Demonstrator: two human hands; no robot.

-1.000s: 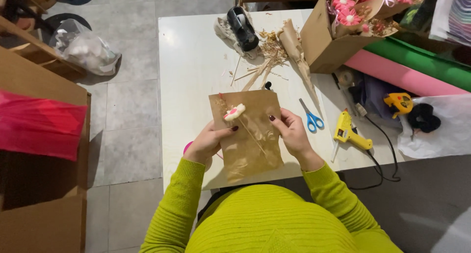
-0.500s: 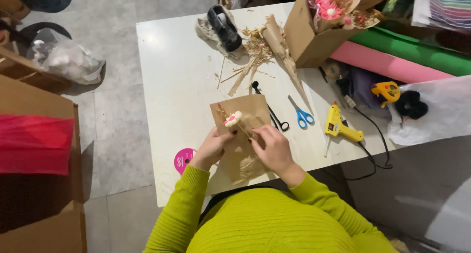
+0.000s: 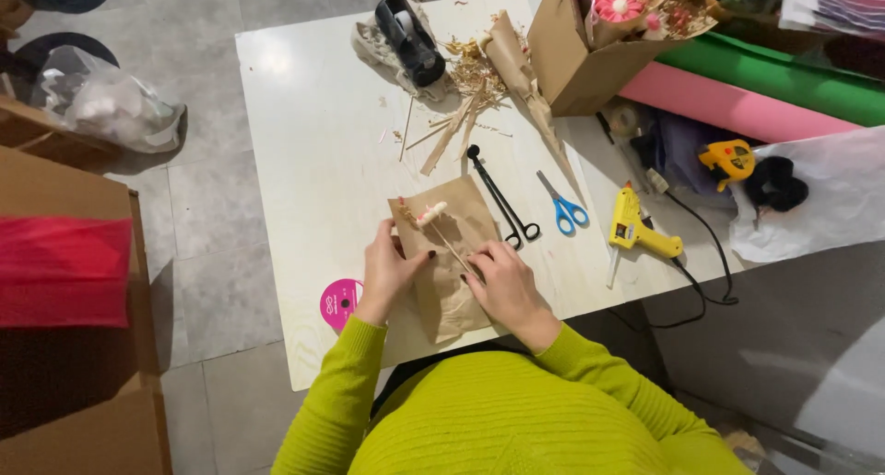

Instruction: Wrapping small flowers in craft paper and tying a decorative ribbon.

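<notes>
On the pale table (image 3: 313, 162) over grey floor tiles, we press our left hand (image 3: 389, 270) and right hand (image 3: 502, 286) flat onto creased brown paper (image 3: 447, 291) near us, a small pink-tipped stem (image 3: 433, 219) lying across it.

Both hands, left hand (image 3: 385, 270) and right hand (image 3: 501, 284), press a brown kraft paper sheet (image 3: 444, 263) bearing a thin-stemmed small pale flower (image 3: 430, 214) onto the white table (image 3: 313, 143).
</notes>
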